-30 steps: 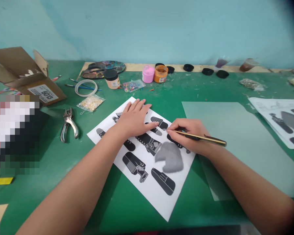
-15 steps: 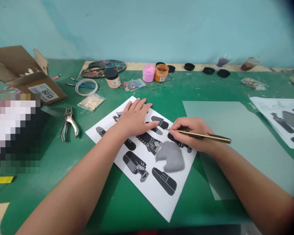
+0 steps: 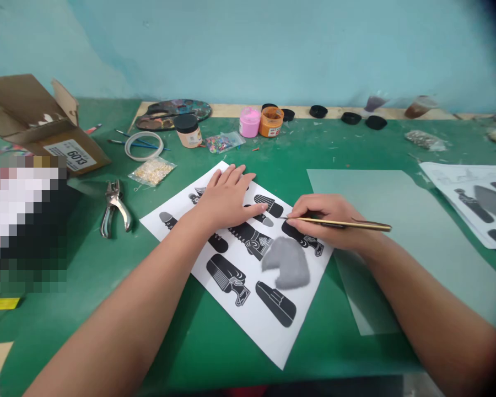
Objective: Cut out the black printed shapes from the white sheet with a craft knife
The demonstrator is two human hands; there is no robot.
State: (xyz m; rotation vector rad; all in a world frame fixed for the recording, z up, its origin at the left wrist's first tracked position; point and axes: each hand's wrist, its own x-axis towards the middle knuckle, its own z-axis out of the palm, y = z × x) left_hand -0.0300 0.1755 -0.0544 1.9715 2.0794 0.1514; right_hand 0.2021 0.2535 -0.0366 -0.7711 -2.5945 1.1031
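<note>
A white sheet printed with several black figures [image 3: 248,325] lies on the green table [image 3: 86,275] in front of me. My left hand [image 3: 227,198] rests flat on its upper part, fingers spread, pressing the paper down. My right hand [image 3: 326,220] pinches a thin gold-and-black tool [image 3: 347,224], held nearly level, its tip touching the paper beside a small black figure near my left fingertips. A grey shape [image 3: 287,263] lies on the sheet below the tool.
A pale green sheet [image 3: 397,220] lies at the right, more printed sheets [image 3: 475,198] beyond it. A hole punch [image 3: 114,207], cardboard box [image 3: 45,132], tape ring [image 3: 144,145], bead bags, paint jars [image 3: 259,122] and a palette [image 3: 173,113] stand at the back left.
My right hand has tilted the tool flatter and shifted it slightly right; its tip stays on the paper. My left hand has stayed put.
</note>
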